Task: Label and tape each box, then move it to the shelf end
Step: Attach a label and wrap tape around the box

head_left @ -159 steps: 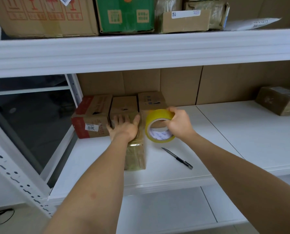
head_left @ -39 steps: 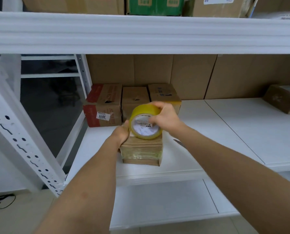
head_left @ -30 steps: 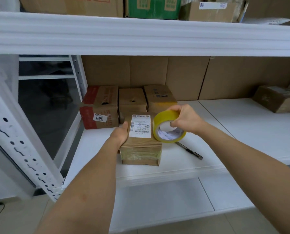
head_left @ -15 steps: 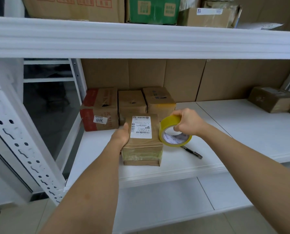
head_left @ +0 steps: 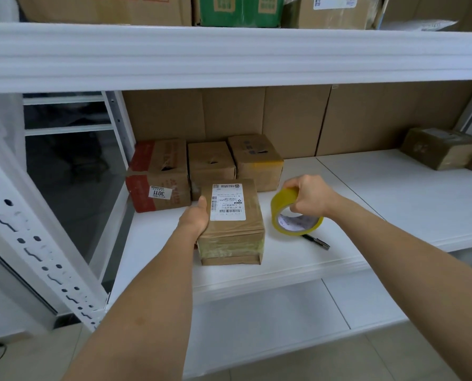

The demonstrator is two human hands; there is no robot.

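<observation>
Stockroom; white shelving (head_left: 229, 56), parcels (head_left: 157, 174)

A taped brown cardboard box (head_left: 230, 232) bearing a white shipping label (head_left: 228, 201) stands on the white shelf (head_left: 298, 259), yellow tape roll (head_left: 295, 215) tilted just beside it

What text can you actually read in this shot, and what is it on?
"3011", seen upside down: white sticker on the red-and-brown box.
Shipping label on the box the left hand holds: barcode and print, too small to read.
Labels on top-shelf boxes: blurred.
</observation>
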